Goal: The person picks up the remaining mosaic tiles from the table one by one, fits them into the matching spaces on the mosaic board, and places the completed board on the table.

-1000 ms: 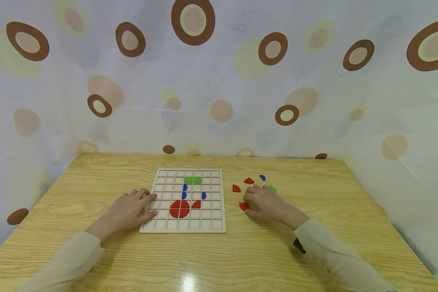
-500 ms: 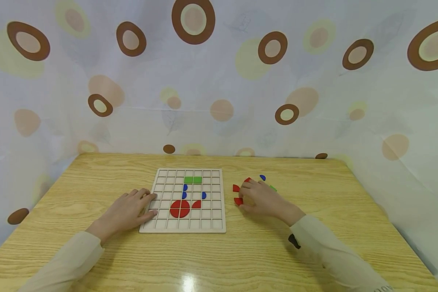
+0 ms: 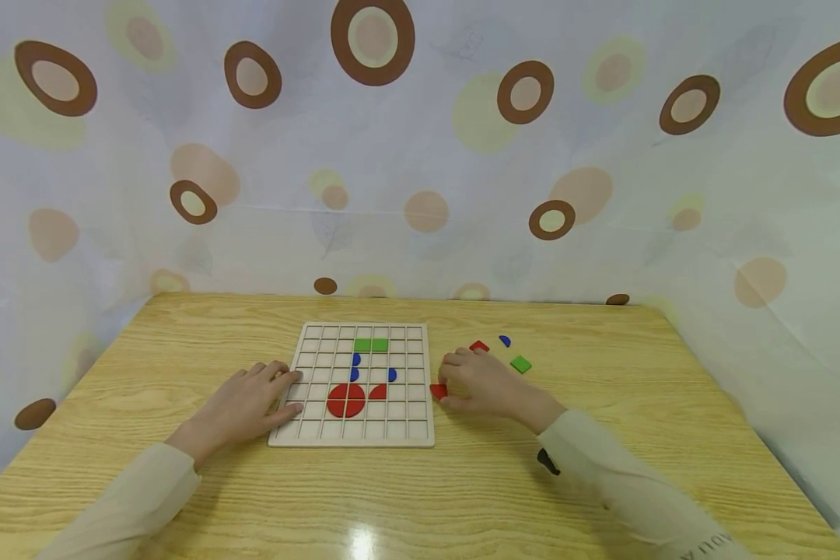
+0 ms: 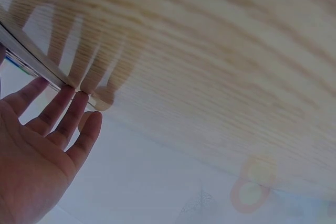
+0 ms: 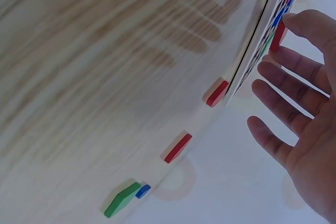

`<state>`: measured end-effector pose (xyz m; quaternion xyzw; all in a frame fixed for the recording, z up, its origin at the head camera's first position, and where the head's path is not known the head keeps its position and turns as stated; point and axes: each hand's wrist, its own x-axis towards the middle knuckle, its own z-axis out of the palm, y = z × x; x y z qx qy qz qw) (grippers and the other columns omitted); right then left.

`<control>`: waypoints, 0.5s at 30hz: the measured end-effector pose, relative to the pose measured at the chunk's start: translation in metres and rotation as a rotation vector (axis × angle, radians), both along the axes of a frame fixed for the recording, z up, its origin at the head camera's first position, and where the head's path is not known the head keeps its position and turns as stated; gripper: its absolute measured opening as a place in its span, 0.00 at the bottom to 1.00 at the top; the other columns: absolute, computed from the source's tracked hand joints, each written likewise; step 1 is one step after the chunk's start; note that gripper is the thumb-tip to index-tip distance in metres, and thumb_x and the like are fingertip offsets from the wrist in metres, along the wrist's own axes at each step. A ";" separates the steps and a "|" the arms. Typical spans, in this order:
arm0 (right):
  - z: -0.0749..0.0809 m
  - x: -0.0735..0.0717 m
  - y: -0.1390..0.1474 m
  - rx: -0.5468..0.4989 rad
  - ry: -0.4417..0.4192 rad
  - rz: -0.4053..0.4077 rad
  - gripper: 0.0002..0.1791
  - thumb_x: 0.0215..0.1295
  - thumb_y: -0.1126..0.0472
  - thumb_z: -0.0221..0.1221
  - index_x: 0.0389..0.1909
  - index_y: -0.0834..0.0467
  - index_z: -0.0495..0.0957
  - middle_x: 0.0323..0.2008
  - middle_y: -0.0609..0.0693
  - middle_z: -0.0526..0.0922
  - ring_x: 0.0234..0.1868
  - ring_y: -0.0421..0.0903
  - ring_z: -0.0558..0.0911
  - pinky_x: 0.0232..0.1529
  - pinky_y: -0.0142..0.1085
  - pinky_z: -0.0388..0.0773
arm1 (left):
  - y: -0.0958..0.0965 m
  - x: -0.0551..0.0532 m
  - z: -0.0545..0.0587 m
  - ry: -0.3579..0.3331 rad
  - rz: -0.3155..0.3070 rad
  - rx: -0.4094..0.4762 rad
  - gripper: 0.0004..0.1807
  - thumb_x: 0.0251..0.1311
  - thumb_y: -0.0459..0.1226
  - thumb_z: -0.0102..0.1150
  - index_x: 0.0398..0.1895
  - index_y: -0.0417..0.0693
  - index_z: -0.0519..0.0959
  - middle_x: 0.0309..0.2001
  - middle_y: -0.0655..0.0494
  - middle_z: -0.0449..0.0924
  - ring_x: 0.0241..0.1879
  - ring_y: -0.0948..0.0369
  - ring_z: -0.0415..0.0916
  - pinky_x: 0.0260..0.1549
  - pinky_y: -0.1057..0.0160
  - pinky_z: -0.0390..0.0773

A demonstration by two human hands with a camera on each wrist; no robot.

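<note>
Between thumb and forefinger my right hand (image 3: pixel 483 383) pinches a red quarter-circle piece (image 5: pixel 281 34), just off the right edge of the white grid board (image 3: pixel 320 429). My left hand (image 3: pixel 241 404) rests at the board's left edge with fingers extended, thumb and fingertips touching its border. On the board lie two green squares (image 3: pixel 371 344), several blue half-circles (image 3: pixel 392 375), a red circle made of quarter pieces (image 3: pixel 346 400) and a single red quarter (image 3: pixel 378 392) beside it.
Loose on the wooden table (image 3: pixel 420 498) to the right are a red piece (image 3: pixel 479 346), a blue half-circle (image 3: pixel 505 341) and a green square (image 3: pixel 521 364). Another red piece (image 5: pixel 217 94) shows in the right wrist view. A patterned curtain (image 3: pixel 420 155) hangs behind the table.
My right hand has moved left toward the board, carrying the red quarter-circle, and the green square behind it has come into full view. The left hand has stayed in place.
</note>
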<state>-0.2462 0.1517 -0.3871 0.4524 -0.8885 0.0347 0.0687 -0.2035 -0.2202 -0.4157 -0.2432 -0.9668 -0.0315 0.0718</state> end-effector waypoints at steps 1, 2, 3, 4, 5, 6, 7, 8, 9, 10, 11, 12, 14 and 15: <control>0.000 0.000 -0.002 0.004 0.000 0.003 0.09 0.56 0.51 0.61 0.33 0.52 0.75 0.35 0.43 0.76 0.36 0.41 0.71 0.38 0.35 0.69 | 0.000 0.000 0.000 -0.001 0.000 0.001 0.29 0.59 0.55 0.51 0.57 0.47 0.72 0.52 0.48 0.73 0.50 0.49 0.71 0.45 0.46 0.73; 0.000 0.000 -0.004 0.007 -0.002 0.008 0.09 0.57 0.51 0.60 0.33 0.52 0.75 0.35 0.43 0.76 0.36 0.41 0.71 0.37 0.34 0.69 | 0.000 0.000 0.000 -0.002 0.001 0.002 0.29 0.59 0.55 0.51 0.58 0.47 0.72 0.52 0.48 0.73 0.50 0.49 0.71 0.45 0.46 0.72; 0.000 0.001 -0.007 0.010 -0.003 0.011 0.09 0.57 0.51 0.60 0.32 0.52 0.75 0.35 0.43 0.76 0.36 0.41 0.71 0.37 0.34 0.69 | 0.000 0.000 0.000 -0.002 0.001 0.002 0.29 0.59 0.55 0.51 0.58 0.47 0.72 0.52 0.48 0.73 0.50 0.49 0.71 0.45 0.46 0.72; 0.000 0.001 -0.009 0.015 -0.005 0.015 0.10 0.57 0.51 0.60 0.33 0.52 0.75 0.35 0.43 0.76 0.36 0.41 0.71 0.37 0.34 0.68 | 0.000 0.000 0.000 -0.002 0.002 0.002 0.29 0.59 0.55 0.51 0.57 0.47 0.72 0.52 0.48 0.73 0.50 0.49 0.71 0.45 0.46 0.73; 0.000 0.001 -0.011 0.019 -0.012 0.017 0.10 0.57 0.50 0.60 0.33 0.52 0.75 0.36 0.43 0.76 0.37 0.41 0.71 0.37 0.34 0.68 | 0.000 0.000 0.000 -0.002 0.003 0.002 0.29 0.59 0.55 0.51 0.57 0.47 0.72 0.52 0.48 0.73 0.50 0.49 0.72 0.45 0.46 0.73; 0.000 0.001 -0.013 0.027 -0.017 0.019 0.11 0.57 0.50 0.60 0.33 0.52 0.75 0.36 0.43 0.76 0.37 0.41 0.71 0.37 0.35 0.67 | 0.000 0.000 0.000 -0.002 0.004 0.001 0.29 0.59 0.55 0.51 0.57 0.47 0.72 0.52 0.48 0.73 0.50 0.49 0.72 0.45 0.46 0.73; 0.000 0.001 -0.016 0.033 -0.026 0.020 0.11 0.57 0.49 0.60 0.33 0.52 0.75 0.35 0.43 0.76 0.37 0.42 0.71 0.37 0.35 0.67 | 0.000 0.000 0.000 -0.003 0.005 0.001 0.29 0.59 0.55 0.51 0.57 0.47 0.72 0.52 0.48 0.73 0.50 0.49 0.72 0.45 0.46 0.73; 0.000 0.001 -0.018 0.043 -0.028 0.022 0.11 0.57 0.49 0.60 0.34 0.52 0.75 0.36 0.43 0.76 0.38 0.42 0.71 0.37 0.35 0.67 | 0.000 0.000 0.000 -0.003 0.006 0.000 0.29 0.59 0.55 0.51 0.57 0.47 0.72 0.52 0.48 0.73 0.49 0.49 0.72 0.45 0.46 0.73; 0.000 0.001 -0.021 0.050 -0.033 0.023 0.12 0.57 0.49 0.59 0.34 0.52 0.75 0.36 0.43 0.75 0.38 0.42 0.71 0.38 0.36 0.67 | 0.000 0.000 0.000 -0.003 0.007 0.000 0.29 0.59 0.55 0.52 0.57 0.47 0.72 0.52 0.48 0.73 0.49 0.49 0.72 0.45 0.46 0.73; 0.000 0.001 -0.023 0.058 -0.041 0.024 0.12 0.57 0.49 0.59 0.34 0.52 0.75 0.36 0.43 0.75 0.38 0.42 0.70 0.38 0.36 0.67 | 0.000 0.000 0.000 -0.004 0.007 -0.001 0.29 0.59 0.55 0.52 0.57 0.47 0.72 0.52 0.48 0.73 0.49 0.49 0.72 0.45 0.46 0.73; 0.000 0.001 -0.026 0.068 -0.045 0.024 0.13 0.57 0.48 0.59 0.35 0.52 0.75 0.35 0.43 0.75 0.38 0.42 0.70 0.39 0.37 0.67 | 0.000 0.000 0.000 -0.005 0.008 -0.001 0.29 0.59 0.55 0.52 0.57 0.47 0.72 0.52 0.48 0.73 0.49 0.49 0.72 0.45 0.46 0.72; 0.000 0.001 -0.028 0.076 -0.046 0.025 0.13 0.57 0.48 0.59 0.35 0.52 0.75 0.35 0.43 0.74 0.38 0.42 0.70 0.39 0.37 0.67 | 0.000 0.000 0.000 -0.006 0.008 -0.001 0.29 0.59 0.55 0.52 0.57 0.47 0.72 0.52 0.48 0.73 0.49 0.49 0.72 0.45 0.46 0.72; -0.001 0.001 -0.033 0.096 -0.036 0.032 0.13 0.57 0.47 0.58 0.36 0.52 0.75 0.35 0.42 0.74 0.38 0.41 0.70 0.40 0.37 0.68 | 0.001 0.000 0.000 -0.008 0.009 0.000 0.29 0.59 0.55 0.52 0.58 0.48 0.72 0.52 0.48 0.73 0.50 0.49 0.72 0.45 0.46 0.72; 0.000 0.002 -0.036 0.099 -0.037 0.036 0.13 0.58 0.47 0.58 0.36 0.52 0.75 0.35 0.42 0.75 0.38 0.41 0.70 0.40 0.37 0.68 | 0.001 0.000 0.000 -0.009 0.010 0.001 0.29 0.58 0.55 0.52 0.58 0.48 0.72 0.52 0.48 0.73 0.50 0.49 0.72 0.46 0.46 0.72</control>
